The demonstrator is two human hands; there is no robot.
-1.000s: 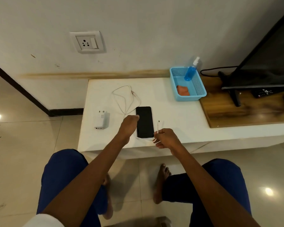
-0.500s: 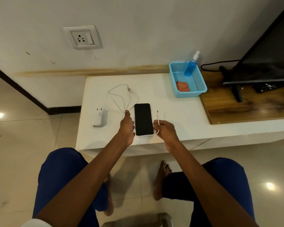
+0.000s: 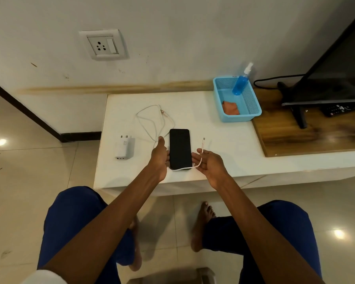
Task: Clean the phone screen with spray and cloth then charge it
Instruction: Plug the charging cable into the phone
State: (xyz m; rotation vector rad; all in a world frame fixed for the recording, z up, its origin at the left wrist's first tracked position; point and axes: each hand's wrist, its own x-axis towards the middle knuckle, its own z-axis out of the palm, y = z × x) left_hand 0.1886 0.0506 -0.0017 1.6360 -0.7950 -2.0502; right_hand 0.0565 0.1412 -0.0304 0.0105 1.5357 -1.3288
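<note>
A black phone (image 3: 180, 148) lies face up near the front edge of the white table (image 3: 223, 144). My left hand (image 3: 159, 158) grips the phone's left edge, thumb pointing away from me. My right hand (image 3: 210, 165) is at the phone's right side and pinches the white charging cable (image 3: 150, 124) just below its plug, which points away from me. The cable loops around the phone's near end and coils behind it. In the blue basket (image 3: 254, 112) at the back right are the blue spray bottle (image 3: 240, 85) and an orange cloth (image 3: 231, 107).
A white charger adapter (image 3: 124, 148) lies left of the phone. A wall socket (image 3: 104, 45) sits above the table's left end. On the wooden top to the right stand a TV (image 3: 336, 78) and a remote (image 3: 336, 109). My knees are below the table edge.
My left hand slid down from the phone's top corner to its left edge. My right hand moved in beside the phone with the cable, whose plug end now points away.
</note>
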